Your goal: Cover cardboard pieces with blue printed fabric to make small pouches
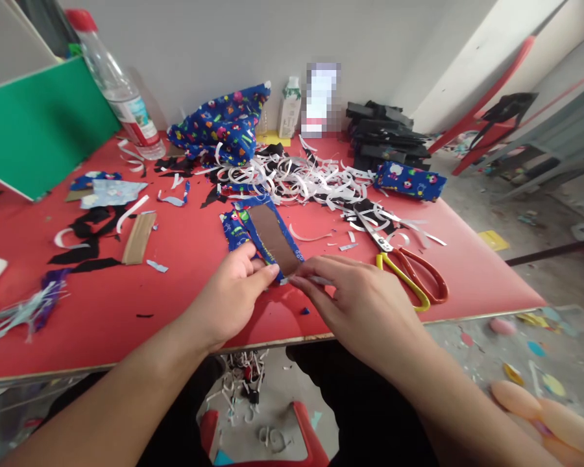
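Observation:
A brown cardboard strip (274,239) lies on blue patterned fabric (233,232), whose edges show along the strip's sides. My left hand (236,285) grips the near left edge of the fabric, thumb on top and fingers beneath. At the near right corner, my right hand (355,292) is closed with thumb and forefinger pinched together. Between those fingertips a thin pale strip (321,280) shows, mostly hidden by the hand. Scissors (394,256) with one yellow and one red handle lie just right of my right hand, blades pointing away from me.
White and black scraps (302,175) heap across the red table (189,227). Behind them stand a crumpled blue fabric piece (224,126), a carton (289,107) and a stack of black pieces (387,133). A bottle (126,97) and a green board (43,123) are at the left.

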Motion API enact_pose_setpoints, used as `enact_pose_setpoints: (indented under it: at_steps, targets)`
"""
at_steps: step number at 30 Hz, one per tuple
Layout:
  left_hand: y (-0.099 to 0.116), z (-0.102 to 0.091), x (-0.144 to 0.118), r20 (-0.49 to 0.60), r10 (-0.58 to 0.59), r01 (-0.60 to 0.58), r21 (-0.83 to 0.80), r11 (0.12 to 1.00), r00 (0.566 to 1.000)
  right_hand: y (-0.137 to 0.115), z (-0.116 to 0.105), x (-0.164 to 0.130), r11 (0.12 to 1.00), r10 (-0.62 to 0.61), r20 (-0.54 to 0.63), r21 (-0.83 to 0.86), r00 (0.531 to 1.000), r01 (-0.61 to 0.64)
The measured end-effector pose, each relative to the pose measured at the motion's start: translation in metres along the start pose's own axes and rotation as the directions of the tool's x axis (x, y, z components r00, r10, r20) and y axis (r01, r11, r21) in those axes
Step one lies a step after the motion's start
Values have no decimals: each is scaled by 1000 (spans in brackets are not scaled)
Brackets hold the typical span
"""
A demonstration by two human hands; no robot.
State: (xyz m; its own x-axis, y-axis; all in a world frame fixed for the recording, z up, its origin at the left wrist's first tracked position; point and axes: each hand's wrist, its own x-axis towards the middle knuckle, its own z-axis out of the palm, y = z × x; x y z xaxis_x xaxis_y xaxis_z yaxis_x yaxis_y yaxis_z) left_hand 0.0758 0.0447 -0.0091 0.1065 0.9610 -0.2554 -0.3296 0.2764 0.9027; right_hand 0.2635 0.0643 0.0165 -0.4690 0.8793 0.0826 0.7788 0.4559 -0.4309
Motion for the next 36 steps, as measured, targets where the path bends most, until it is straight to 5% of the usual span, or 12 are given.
enact_pose_setpoints:
  at_steps: [3,6,10,12,14,17,19,20,22,24,29,36]
  targets:
    - [0,-1,1,-57,46,-46,-9,999,997,5,-6,-3,999,23,4,26,1000,-23]
    - [1,1,0,-174,91,-100,-46,994,981,9,-1,0,942,141,-129,323,982,-93]
    - [-1,10,-3,-259,112,-151,-137,979,959,3,18,11,559,300,-114,826,947,-77]
    - [-4,15,-4,-254,110,-152,-150,977,961,-3,25,15,362,327,-75,931,942,-51]
    - [-6,17,-7,-246,82,-111,-110,988,966,-6,28,18,284,361,-111,959,926,4]
    - [0,17,-20,-106,-2,23,199,980,994,-3,24,17,419,365,-252,904,896,84]
    - [10,16,-32,23,83,-82,546,834,996,3,15,14,626,279,-376,769,884,129]
    - [16,16,-38,44,265,-228,656,720,963,5,10,11,726,199,-424,669,884,158]
    - [26,17,-46,60,628,-457,740,494,776,7,-2,5,849,2,-456,471,890,239]
    - [34,18,-48,71,721,-497,770,400,689,7,-11,-1,889,-147,-411,345,900,303]
    - [33,16,-34,-7,389,-295,639,710,921,3,-17,0,910,-256,-344,230,903,346]
    - [19,10,-19,-241,142,-74,272,960,960,-15,-41,-11,951,-44,-528,237,848,197]
